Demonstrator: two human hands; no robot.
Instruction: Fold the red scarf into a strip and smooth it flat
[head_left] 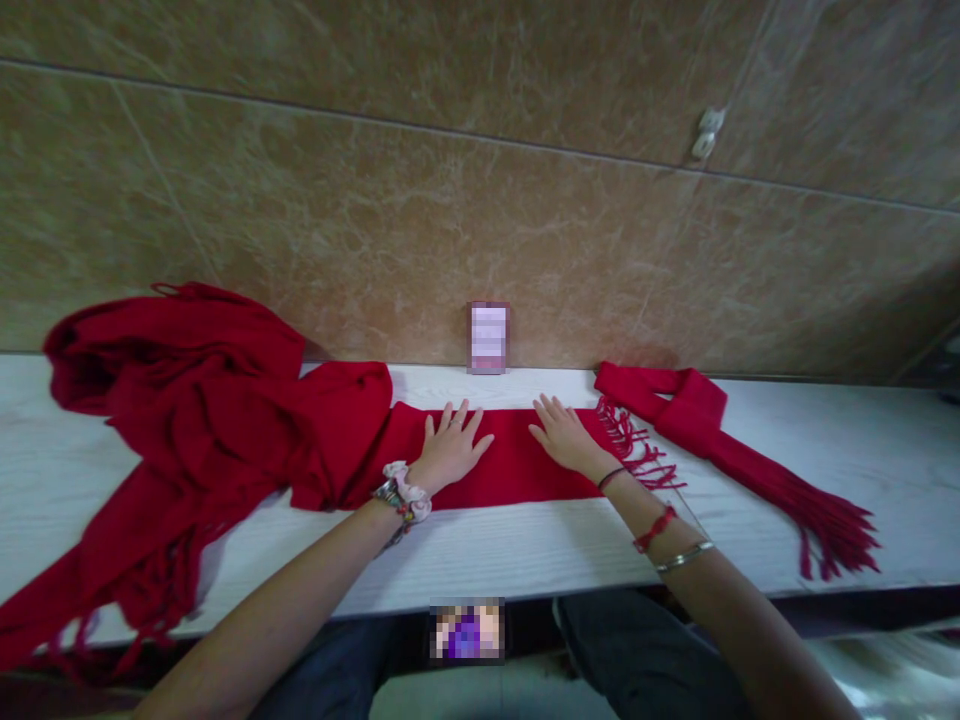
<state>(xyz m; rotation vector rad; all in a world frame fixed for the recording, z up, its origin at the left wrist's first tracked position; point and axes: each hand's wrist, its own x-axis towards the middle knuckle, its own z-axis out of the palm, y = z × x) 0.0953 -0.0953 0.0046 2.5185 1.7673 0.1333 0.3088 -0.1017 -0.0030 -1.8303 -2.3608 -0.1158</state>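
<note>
Forearms (300,605) slant over the table (840,440) to the flat red scarf (517,465), where the left hand (452,450) and right hand (568,438) lie palm-down, fingers spread, gripping nothing. Left of this scarf, a red heap (202,390), perhaps joined to it, trails past the table's front; its weight could drag the cloth askew. At the scarf's right end, loose fringe (620,432) might tangle with the folded scarf (697,412) just beside it.

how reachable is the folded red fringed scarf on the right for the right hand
Likely yes: only the fringed end of the flat red cloth strip lies between the right hand and the folded red fringed scarf.
</note>
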